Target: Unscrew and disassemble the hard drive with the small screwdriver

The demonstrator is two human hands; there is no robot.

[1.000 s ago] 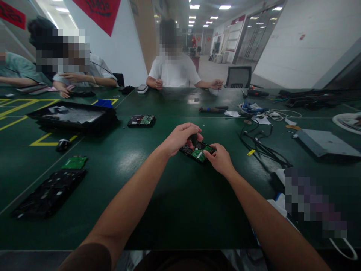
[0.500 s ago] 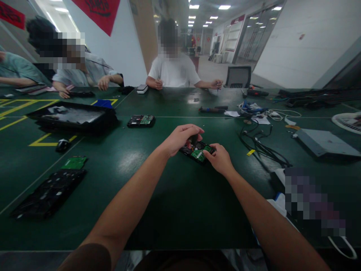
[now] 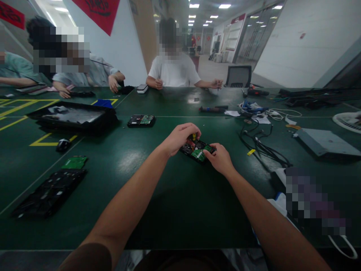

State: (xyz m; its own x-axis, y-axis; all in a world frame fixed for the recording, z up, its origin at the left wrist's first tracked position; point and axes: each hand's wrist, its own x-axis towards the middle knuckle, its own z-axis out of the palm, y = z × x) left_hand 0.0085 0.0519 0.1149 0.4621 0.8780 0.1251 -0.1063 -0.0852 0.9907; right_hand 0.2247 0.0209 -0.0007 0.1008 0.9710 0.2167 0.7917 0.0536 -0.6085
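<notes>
A black device with a green circuit board (image 3: 198, 154) lies on the green table in front of me. My left hand (image 3: 182, 138) arches over its far left part. Its curled fingers grip what looks like a short screwdriver with a yellow-and-black handle (image 3: 194, 136); the tip is hidden by the fingers. At the device's right end, my right hand (image 3: 220, 158) clasps the edge, thumb on top near the board and fingers along the far side.
Left on the table (image 3: 158, 210) are a black drive-like casing (image 3: 50, 192), a green board (image 3: 75, 162), a mouse (image 3: 63, 145) and a black tray (image 3: 76, 116). A similar device (image 3: 141, 121) sits farther off. Cables (image 3: 261, 145) and a grey metal box (image 3: 328, 143) lie right. People sit opposite.
My left fingers have turned slightly around the handle, and its yellow part now shows. My right hand and the device stay put. Across the table, a person's hand has shifted right.
</notes>
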